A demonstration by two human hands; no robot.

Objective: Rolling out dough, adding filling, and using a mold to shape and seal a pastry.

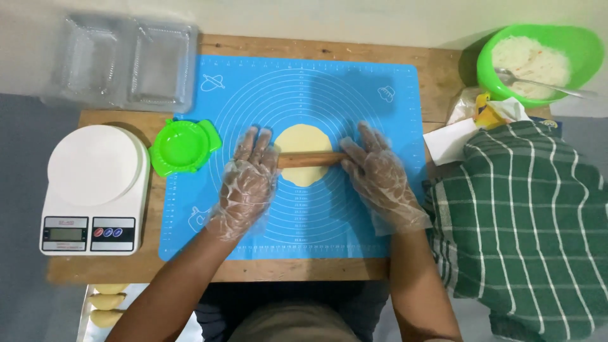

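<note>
Your left hand (247, 183) and right hand (380, 177), fingers flat and spread, press the wooden rolling pin (310, 159) across the dough round (304, 140), evening the pressure; the green dumpling press (183, 147) waits at nine o'clock.

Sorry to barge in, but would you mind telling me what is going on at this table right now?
A person in clear plastic gloves is pressing a wooden rolling pin across a round, flattened piece of dough on a blue baking mat. The left hand and right hand lie flat on the pin's two ends. A green dumpling press and a white kitchen scale sit to the left, a green bowl of white filling at upper right, and a green checked cloth to the right.
</note>
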